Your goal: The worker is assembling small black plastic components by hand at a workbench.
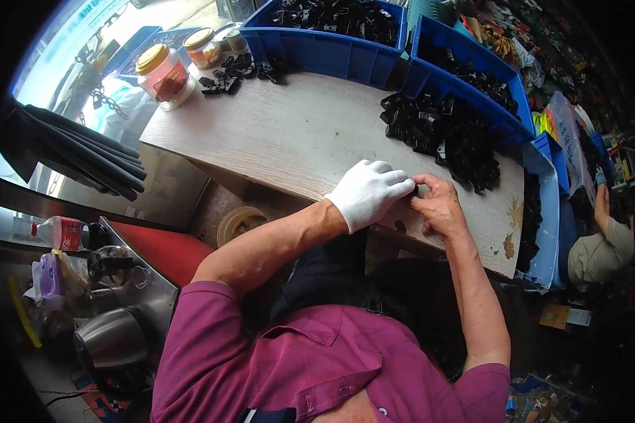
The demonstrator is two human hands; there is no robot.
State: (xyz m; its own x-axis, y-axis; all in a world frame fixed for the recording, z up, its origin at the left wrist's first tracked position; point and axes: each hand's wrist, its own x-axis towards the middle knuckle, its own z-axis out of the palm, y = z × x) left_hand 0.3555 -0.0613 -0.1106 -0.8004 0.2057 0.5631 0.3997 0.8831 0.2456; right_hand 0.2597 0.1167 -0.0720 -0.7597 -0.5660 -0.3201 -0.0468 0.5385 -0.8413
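Note:
Over the front edge of the pale wooden table, my two hands meet at the fingertips. My left hand (371, 192) wears a white knit glove, its fingers closed in a pinch. Bare and curled, my right hand (440, 209) pinches from the other side. Between them shows a bit of a small black part (421, 190); the fingers hide most of it. Just beyond my right hand lies a heap of black parts (448, 137), seemingly plastic clips. A smaller cluster of similar black parts (238, 72) sits at the table's far left.
Blue bins of black parts line the back, one behind the table (317, 55) and one at right (466, 107). Jars with gold lids (168, 77) stand at the far left corner. A metal kettle (113, 338) and bottle (65, 233) are at left. Another person (603, 243) is at far right.

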